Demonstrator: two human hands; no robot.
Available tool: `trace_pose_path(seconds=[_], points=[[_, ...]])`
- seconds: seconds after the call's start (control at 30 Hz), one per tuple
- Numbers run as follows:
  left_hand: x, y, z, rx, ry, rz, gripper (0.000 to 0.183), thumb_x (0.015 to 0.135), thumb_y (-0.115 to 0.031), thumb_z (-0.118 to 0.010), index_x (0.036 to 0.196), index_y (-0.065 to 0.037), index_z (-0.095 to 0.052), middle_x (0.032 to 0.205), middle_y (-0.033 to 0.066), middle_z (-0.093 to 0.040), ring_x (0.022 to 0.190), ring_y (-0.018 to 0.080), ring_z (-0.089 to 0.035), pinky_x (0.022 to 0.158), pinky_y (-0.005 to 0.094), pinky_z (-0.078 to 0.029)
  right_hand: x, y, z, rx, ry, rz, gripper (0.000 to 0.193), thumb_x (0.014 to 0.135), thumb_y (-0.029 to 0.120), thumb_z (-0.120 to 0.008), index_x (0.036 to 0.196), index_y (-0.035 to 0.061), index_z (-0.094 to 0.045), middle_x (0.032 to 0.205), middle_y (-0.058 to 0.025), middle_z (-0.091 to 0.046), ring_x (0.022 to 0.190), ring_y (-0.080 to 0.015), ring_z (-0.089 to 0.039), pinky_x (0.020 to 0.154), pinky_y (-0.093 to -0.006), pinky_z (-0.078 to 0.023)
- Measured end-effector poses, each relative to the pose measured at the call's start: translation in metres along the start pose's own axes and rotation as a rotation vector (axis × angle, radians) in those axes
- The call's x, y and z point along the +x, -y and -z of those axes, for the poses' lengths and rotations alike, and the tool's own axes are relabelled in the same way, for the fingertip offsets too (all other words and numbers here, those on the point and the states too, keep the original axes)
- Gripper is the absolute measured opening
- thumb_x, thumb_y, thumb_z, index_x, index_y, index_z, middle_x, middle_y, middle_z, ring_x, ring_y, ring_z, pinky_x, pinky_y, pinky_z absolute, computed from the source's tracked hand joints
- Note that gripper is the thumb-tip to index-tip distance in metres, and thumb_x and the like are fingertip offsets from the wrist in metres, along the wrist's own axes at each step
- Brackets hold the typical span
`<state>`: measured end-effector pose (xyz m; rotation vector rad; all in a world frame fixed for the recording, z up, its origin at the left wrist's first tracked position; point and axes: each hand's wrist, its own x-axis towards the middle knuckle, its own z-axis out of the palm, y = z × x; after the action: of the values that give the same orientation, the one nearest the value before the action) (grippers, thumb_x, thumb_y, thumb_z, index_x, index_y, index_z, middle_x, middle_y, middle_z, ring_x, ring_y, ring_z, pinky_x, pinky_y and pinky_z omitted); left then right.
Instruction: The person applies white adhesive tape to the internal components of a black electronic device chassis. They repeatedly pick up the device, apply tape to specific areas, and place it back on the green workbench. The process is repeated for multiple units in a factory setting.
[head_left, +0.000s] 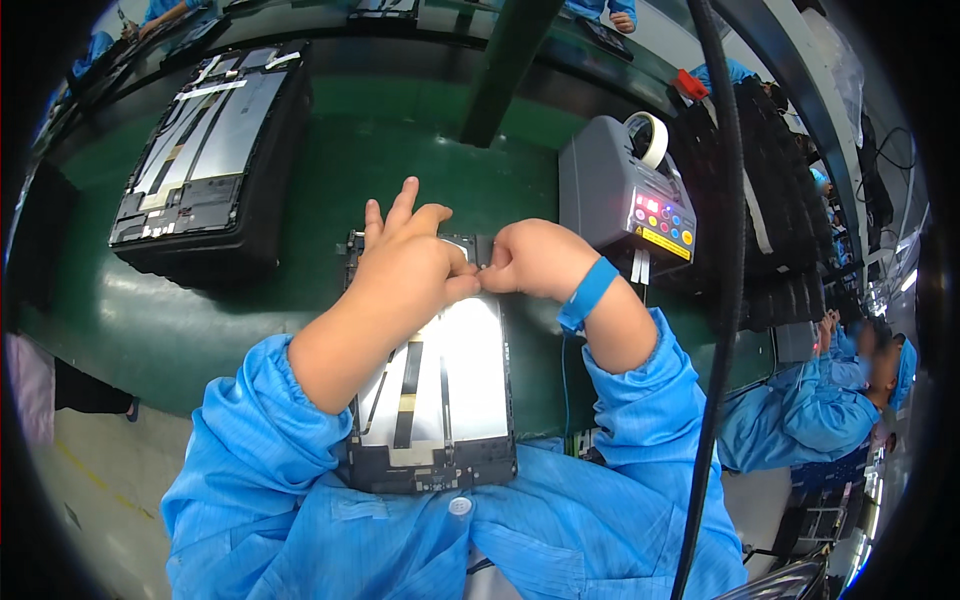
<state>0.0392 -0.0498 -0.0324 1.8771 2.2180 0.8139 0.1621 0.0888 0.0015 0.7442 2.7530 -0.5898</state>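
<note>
An opened tablet-like device (pixel 480 380) with a silver inner plate, dark strips and a black frame lies on the green table in front of me, its near end against my smock. Over its far right edge, my left hand (pixel 405 258) pinches with thumb and index finger while its other fingers stretch upward. My right hand (pixel 540 262), with a blue band (pixel 590 293) on the wrist, is curled closed, its fingertips meeting the left ones. Whatever is between the fingertips is too small and hidden to make out.
At the left stands a stack of similar devices (pixel 205 140) in black trays. A grey tape dispenser (pixel 625 190) with a white roll sits at the right, black stacked trays (pixel 765 200) beyond it. A black cable (pixel 733 200) hangs at the right. A co-worker (pixel 810 410) sits farther right.
</note>
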Motion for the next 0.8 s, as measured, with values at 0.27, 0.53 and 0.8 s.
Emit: trace_pose_path(seconds=[0.27,0.53,0.8], points=[[-0.049,0.0,0.023,0.017,-0.08,-0.147,0.079,0.061,-0.027,-0.082,0.13,-0.009,-0.049,0.142,0.0262,-0.032,0.138,0.0473,-0.017,0.11,0.0612,-0.014,-0.028,-0.038,-0.068,0.649,-0.454,-0.157,0.032,0.084,0.024,-0.07,0.093,0.0007,-0.051,0.071,-0.0027,-0.055,0.057,-0.0113,-0.053,0.051,-0.0262,-0.044],[-0.182,0.002,0.042,-0.211,0.28,0.043,0.127,0.055,-0.036,-0.089,0.142,0.01,-0.009,0.144,0.041,-0.009,0.137,0.0555,-0.005,0.11,0.0603,-0.011,-0.144,0.041,-0.122,0.187,-0.357,0.067,0.076,0.089,0.038,-0.054,0.142,-0.0072,-0.025,0.144,-0.0386,-0.019,0.139,-0.0491,-0.013,0.113,-0.0515,-0.013],[-0.163,-0.01,0.107,-0.262,-0.012,-0.166,0.125,0.057,-0.025,-0.089,0.145,0.007,-0.006,0.146,0.0399,-0.005,0.137,0.0545,-0.005,0.111,0.057,-0.015,-0.13,0.081,-0.085,0.837,-0.602,0.321,0.065,0.093,0.023,-0.047,0.142,-0.0118,-0.021,0.147,-0.029,-0.026,0.14,-0.0384,-0.022,0.113,-0.0387,-0.016]])
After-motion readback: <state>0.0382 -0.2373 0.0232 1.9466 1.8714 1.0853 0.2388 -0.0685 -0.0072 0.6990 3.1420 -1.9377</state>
